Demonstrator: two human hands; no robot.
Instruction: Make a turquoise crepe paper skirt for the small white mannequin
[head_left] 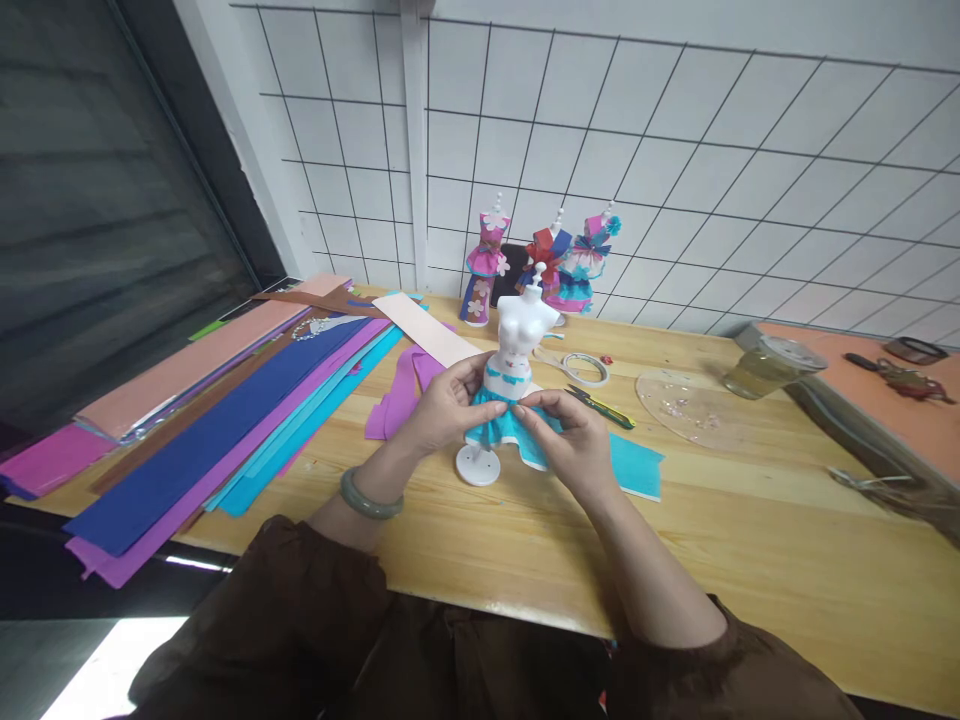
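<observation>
A small white dress form [523,325] stands upright on its round base [478,466] in front of me. Blue crepe paper [491,428] is gathered round its hips like a skirt, and a long loose end [637,467] trails to the right over the table. My left hand [454,405] wraps the form's side, its thumb pressing the pleats at the front. Beside it my right hand [574,440] pinches the same paper between thumb and fingers, close to the left thumb. Double-sided tape or similar pale strips with blue bits show at the waist.
Paper strips in many colours [217,430] lie stacked at the left. Behind the form stand dressed mini forms [489,250], a tape roll [586,370] and a yellow-green cutter [600,407]. A clear tray [694,410], a lidded cup [772,368] and an orange box [885,400] are at the right.
</observation>
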